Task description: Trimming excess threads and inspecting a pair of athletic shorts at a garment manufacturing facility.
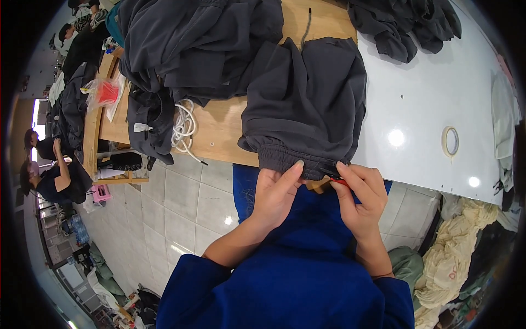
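A dark grey garment with a gathered elastic waistband [274, 156] lies over the table's near edge, its body [307, 104] spread away from me. My left hand [278, 192] pinches the waistband, thumb on top and fingers underneath. At the band's right end, my right hand [361, 194] closes on a small red-handled tool [338, 180]. Its dark tip meets the fabric, and most of the tool is hidden by my fingers, so its exact kind is unclear. Beyond the garment, a thin dark cord [306, 24] lies on the wood.
Dark grey garments are heaped [192, 44] at the far left, with more [405, 24] at the far right. A coil of white cord [183, 126] rests on the wooden table [219, 123]. Tape [450, 141] lies on the white tabletop [416, 120]. Cream cloth [452, 257] is piled below right.
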`<state>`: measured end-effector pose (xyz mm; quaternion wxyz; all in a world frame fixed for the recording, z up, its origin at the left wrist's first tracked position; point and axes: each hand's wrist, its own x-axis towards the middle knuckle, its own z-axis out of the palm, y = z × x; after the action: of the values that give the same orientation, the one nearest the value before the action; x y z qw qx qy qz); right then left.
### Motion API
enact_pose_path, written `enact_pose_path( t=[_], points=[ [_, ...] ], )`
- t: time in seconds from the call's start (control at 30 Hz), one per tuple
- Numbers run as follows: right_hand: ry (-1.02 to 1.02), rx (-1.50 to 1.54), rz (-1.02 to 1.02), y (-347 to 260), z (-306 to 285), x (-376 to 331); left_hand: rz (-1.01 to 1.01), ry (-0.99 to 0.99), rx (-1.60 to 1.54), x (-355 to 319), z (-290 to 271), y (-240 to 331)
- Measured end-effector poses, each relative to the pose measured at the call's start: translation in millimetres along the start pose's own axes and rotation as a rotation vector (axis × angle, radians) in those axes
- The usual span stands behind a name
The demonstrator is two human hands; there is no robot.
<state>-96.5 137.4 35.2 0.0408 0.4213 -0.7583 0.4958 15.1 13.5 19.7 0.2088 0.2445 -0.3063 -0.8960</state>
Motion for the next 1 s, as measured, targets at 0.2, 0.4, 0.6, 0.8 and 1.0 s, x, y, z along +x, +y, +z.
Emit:
enact_pose_path(
  t=[0.2, 0.4, 0.6, 0.8, 1.0],
  points=[
    [-0.012, -0.043, -0.025, 0, 0, 1, 0.012, -0.007, 0.022, -1, 6, 2],
    [-0.010, -0.037, -0.048, 1, 3, 3, -0.020, -0.037, 0.017, -2, 2, 3],
    [-0.095, 0.061, -0.122, 0, 0, 2, -0.025, -0.015, 0.001, -1, 6, 4],
    [-0.197, 0.290, -0.186, 1, -3, -2, -0.058, 0.038, -0.049, 0, 8, 7],
    [0.005, 0.327, 0.222, -5, 14, 2, -0.092, -0.024, -0.015, -4, 8, 2]
  ],
)
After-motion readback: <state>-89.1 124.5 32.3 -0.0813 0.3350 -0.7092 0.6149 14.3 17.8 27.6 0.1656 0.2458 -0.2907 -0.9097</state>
